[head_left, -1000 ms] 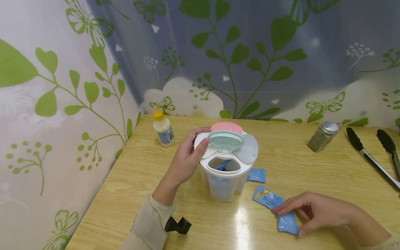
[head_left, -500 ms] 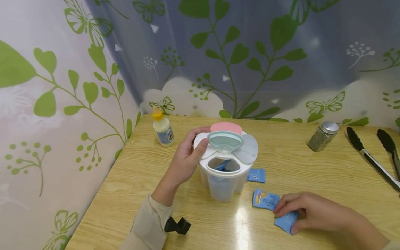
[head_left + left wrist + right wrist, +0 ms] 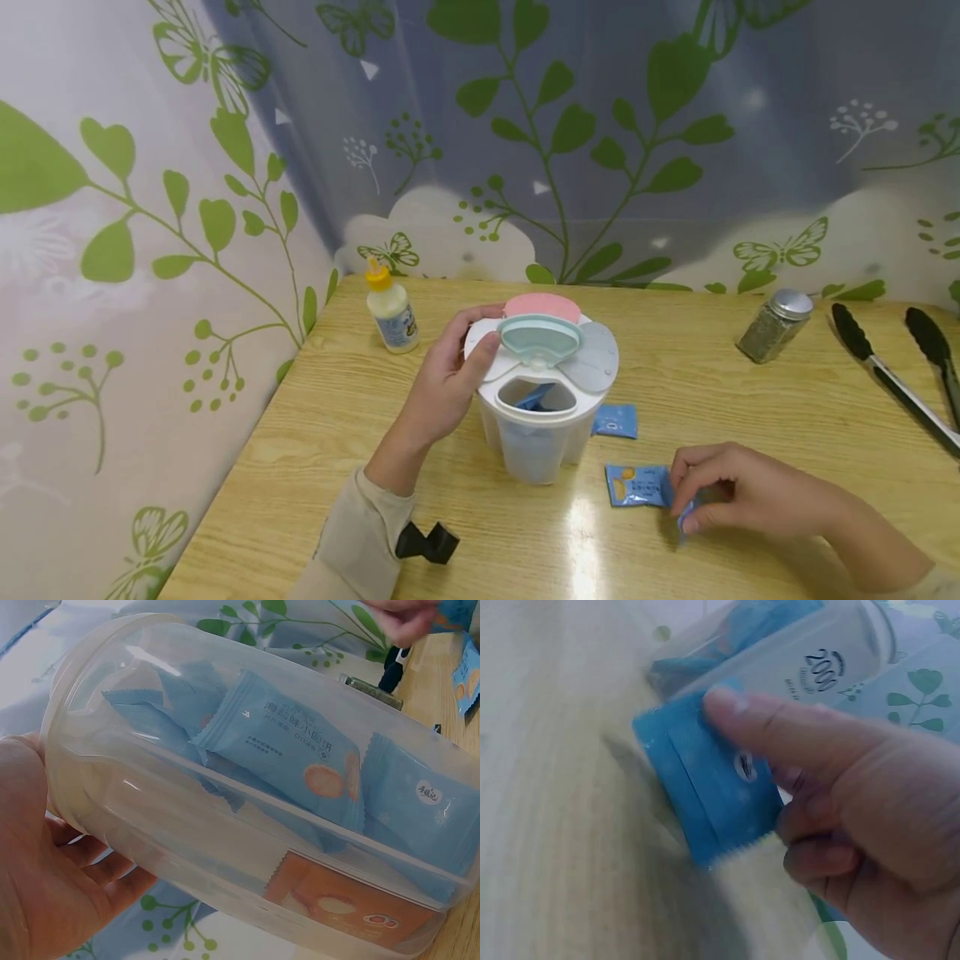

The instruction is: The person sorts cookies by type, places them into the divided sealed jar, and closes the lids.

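My left hand (image 3: 446, 383) grips the left side of a clear storage container (image 3: 536, 454) that stands upright on the table. The container's lid (image 3: 495, 375) is white with pink, mint and grey flaps; its front opening is uncovered. Through the clear wall in the left wrist view show several blue snack packets (image 3: 292, 750) and an orange packet (image 3: 352, 900). To the right of the container, my right hand (image 3: 750, 492) pinches a blue snack packet (image 3: 712, 772) between thumb and fingers, tilted up from the table. Just left of those fingers lies another blue packet (image 3: 633, 485).
One more blue packet (image 3: 617, 421) lies against the container's right side. At the back left stands a bottle with a yellow cap (image 3: 392, 317). A glass jar (image 3: 775, 327) and black-tipped tongs (image 3: 892, 387) are at the right. A patterned curtain (image 3: 420, 150) hangs behind the table.
My right hand has taken hold of the packet and tilted it up off the table. The packet beside it has turned to lie more level. The left hand and container have stayed put.
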Action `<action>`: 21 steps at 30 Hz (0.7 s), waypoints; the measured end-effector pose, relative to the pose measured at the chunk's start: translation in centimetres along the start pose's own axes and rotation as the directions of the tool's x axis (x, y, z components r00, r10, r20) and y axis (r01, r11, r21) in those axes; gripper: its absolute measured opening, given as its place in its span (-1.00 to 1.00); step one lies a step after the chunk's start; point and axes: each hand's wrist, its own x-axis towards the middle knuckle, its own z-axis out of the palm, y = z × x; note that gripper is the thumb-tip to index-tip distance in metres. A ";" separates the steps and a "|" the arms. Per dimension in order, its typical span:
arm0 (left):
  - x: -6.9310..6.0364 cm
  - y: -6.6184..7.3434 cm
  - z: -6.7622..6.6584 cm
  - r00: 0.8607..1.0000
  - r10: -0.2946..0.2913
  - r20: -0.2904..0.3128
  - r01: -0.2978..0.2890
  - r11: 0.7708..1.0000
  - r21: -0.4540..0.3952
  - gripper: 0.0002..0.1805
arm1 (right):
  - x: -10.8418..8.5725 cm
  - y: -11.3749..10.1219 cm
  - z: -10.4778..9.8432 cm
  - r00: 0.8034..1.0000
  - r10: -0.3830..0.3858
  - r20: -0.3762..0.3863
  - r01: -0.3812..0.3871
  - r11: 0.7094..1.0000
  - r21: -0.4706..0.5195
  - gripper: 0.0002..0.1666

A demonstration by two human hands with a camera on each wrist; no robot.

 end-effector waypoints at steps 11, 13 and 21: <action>0.1 0.0 0.1 1.000 0.015 0.003 -0.015 1.000 -0.003 -0.62 | 1.1 -1.3 -1.2 0.976 -0.162 -0.144 0.180 0.976 0.121 -0.44; 0.1 -0.1 0.1 1.000 0.016 0.004 -0.016 1.000 0.002 -0.62 | 1.4 -1.9 -1.3 0.968 -0.175 -0.181 0.200 0.972 0.127 -0.42; 0.0 0.1 0.0 1.000 -0.003 -0.003 0.003 1.000 0.006 -0.63 | 4.0 -5.0 -1.8 0.881 -0.291 -0.373 0.345 0.934 0.088 -0.48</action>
